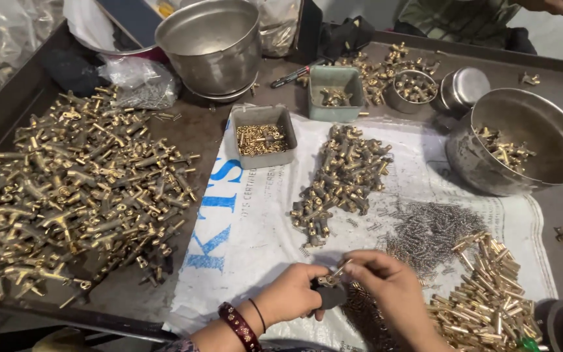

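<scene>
While in left hand, brass fitting

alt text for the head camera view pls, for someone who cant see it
Seen from above, the left hand grips a small brass fitting while the right hand pushes a thin pin into it. Around them on a white sack lie heaps of brass parts, small springs, trays and steel bowls.

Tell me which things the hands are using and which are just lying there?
In use:
left hand
right hand
brass part
thin pin
springs
brass tubes

Lying about:
big brass heap
screwdriver
empty steel pot
plastic bag
</scene>
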